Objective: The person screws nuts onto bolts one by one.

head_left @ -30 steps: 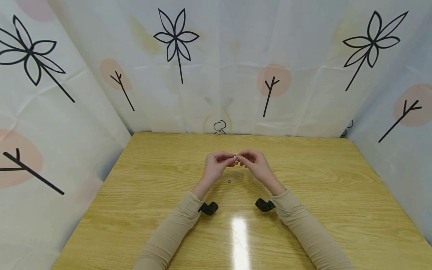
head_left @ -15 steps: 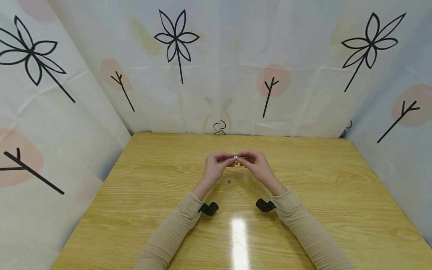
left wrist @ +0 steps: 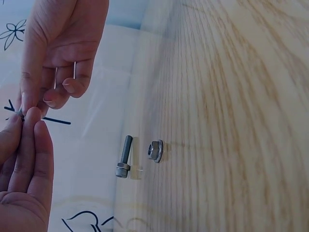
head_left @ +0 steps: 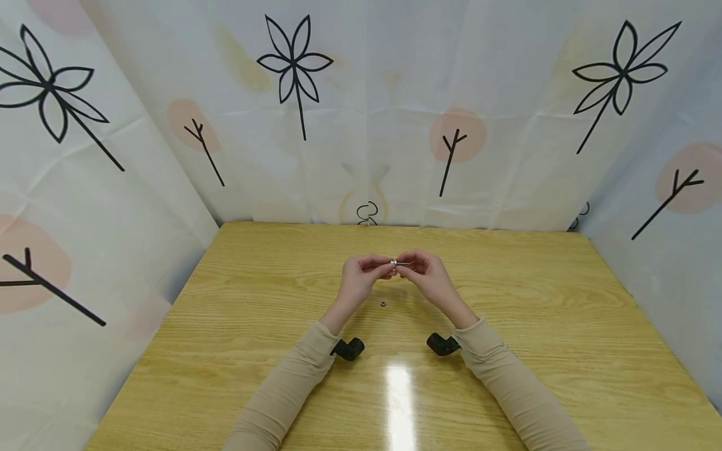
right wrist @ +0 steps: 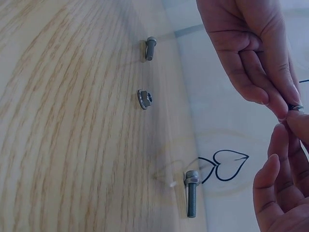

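Note:
In the head view my left hand (head_left: 358, 275) and right hand (head_left: 427, 274) meet over the middle of the table. Between their fingertips is a small shiny metal bolt (head_left: 393, 264). The left thumb and fingers pinch its bright end, while a thin shaft points right between the right thumb and fingers. The right wrist view shows a hex-shaped metal part (right wrist: 297, 108) at the fingertips, mostly covered. On the table nearby lie a flange nut (right wrist: 144, 99), a bolt with a nut near its head (right wrist: 191, 193) and another bolt (right wrist: 150, 48).
The wooden table (head_left: 254, 313) ends at patterned white cloth (head_left: 366, 125) at the back and sides. A black camera sits on each wrist, the left one (head_left: 350, 349) and the right one (head_left: 442, 344). Light glares on the near tabletop.
The thin shaft, out of sight a second ago, now shows to the right of the bright end. My right fingers have shifted slightly around it; the left hand stays in place.

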Tool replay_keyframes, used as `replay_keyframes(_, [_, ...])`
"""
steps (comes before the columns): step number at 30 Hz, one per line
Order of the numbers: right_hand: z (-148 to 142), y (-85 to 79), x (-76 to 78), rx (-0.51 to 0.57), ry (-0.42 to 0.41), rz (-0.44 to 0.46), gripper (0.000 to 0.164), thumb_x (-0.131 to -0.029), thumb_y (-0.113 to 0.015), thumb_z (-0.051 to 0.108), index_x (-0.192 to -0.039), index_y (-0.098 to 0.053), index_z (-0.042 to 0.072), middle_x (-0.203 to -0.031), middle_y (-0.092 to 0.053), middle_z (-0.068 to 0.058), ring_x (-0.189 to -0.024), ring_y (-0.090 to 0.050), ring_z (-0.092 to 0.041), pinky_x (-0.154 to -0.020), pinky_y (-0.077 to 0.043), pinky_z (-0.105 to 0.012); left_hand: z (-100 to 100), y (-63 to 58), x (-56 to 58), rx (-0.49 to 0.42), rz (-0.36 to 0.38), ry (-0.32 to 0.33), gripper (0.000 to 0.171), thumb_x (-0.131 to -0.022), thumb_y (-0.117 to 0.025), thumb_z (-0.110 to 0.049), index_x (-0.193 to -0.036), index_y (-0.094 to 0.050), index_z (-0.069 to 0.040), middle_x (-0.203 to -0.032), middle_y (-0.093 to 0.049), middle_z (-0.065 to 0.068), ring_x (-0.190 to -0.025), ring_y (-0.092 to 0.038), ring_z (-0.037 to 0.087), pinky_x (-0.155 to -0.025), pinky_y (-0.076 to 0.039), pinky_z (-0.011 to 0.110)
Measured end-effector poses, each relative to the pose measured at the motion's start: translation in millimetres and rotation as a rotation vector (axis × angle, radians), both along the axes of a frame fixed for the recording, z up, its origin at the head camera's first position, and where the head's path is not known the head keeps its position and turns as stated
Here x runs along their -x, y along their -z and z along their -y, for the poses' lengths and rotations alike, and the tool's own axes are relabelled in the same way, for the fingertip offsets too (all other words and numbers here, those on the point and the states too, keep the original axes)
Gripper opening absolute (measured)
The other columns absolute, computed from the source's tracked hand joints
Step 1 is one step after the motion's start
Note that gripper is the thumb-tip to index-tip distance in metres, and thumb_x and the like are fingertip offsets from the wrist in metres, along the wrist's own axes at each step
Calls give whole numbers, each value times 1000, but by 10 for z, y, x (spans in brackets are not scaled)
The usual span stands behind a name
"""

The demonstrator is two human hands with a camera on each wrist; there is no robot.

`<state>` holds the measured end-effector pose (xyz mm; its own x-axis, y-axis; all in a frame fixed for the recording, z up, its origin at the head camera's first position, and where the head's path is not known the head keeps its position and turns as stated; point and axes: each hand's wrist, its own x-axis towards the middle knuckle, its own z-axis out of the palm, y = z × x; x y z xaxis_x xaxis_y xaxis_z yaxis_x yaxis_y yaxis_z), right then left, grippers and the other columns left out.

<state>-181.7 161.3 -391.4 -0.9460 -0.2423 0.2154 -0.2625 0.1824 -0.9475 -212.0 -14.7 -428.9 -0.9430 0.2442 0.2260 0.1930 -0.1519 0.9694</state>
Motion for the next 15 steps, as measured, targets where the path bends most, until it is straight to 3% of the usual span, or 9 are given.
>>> replay_keyframes(4, [9, -31, -6, -25, 8, 1, 19, -93, -61, -1, -109, -62, -11, -104, -62, -25, -94, -58, -51, -77, -57, -40, 1, 10, 13, -5, -2, 11, 18, -87, -69, -5, -100, -71, 7, -89, -71, 17, -79, -71, 24, -76, -60, 42])
replay_keyframes(7, [7, -18, 8, -33, 11, 2, 18, -93, -62, 0, -108, -63, -10, -102, -63, -25, -93, -58, -50, -77, -56, -43, 1, -9, 13, -21, 7, 29, 18, -87, -69, -2, -100, -70, 9, -91, -70, 20, -81, -70, 30, -77, -59, 44])
replay_keyframes(11, [-43, 163, 117, -39, 16, -3, 19, -94, -62, 8, -108, -65, -5, -98, -66, -21, -89, -60, -46, -74, -55, -45, -8, -3, 31, -23, 7, 37, 18, -87, -68, -2, -101, -70, 9, -92, -70, 21, -81, -70, 30, -77, -59, 44])
replay_keyframes(15, [-72, 290, 185, -13, 27, -7, 21, -94, -64, 12, -109, -66, -2, -97, -66, -17, -87, -61, -43, -76, -53, -55, -15, 29, 55, -15, -7, 27, 18, -87, -69, -3, -101, -71, 7, -91, -71, 18, -79, -70, 25, -76, -60, 42])
